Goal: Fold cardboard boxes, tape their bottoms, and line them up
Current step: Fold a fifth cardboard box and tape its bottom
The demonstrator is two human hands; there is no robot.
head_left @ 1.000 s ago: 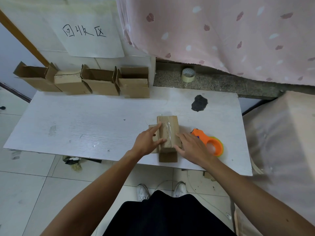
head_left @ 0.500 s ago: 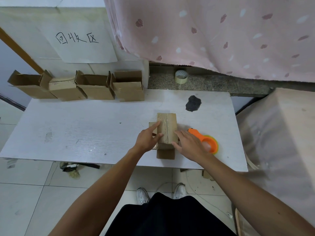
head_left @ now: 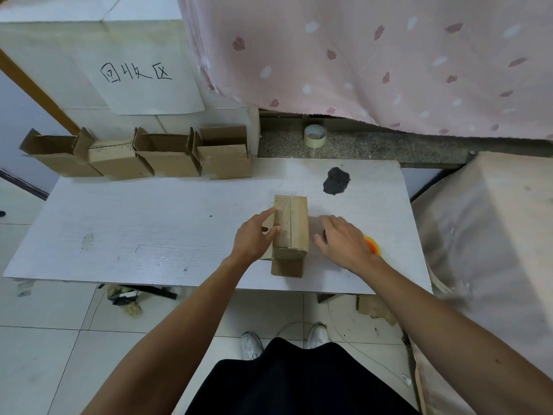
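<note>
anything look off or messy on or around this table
A dark patch mars the white table beyond the box being worked on. Litter lies on the floor under the table's near edge, with cardboard scraps further right. In the back row of boxes, the second from the left looks closed on top; the others stand open.

Cardboard boxes (head_left: pixel 291 223) x5: 4 at table (head_left: pixel 149 229) back-L, 1 ctr. Tape roll (head_left: pixel 315 136) x1 behind table; orange tape dispenser (head_left: pixel 372 245) x1.
</note>
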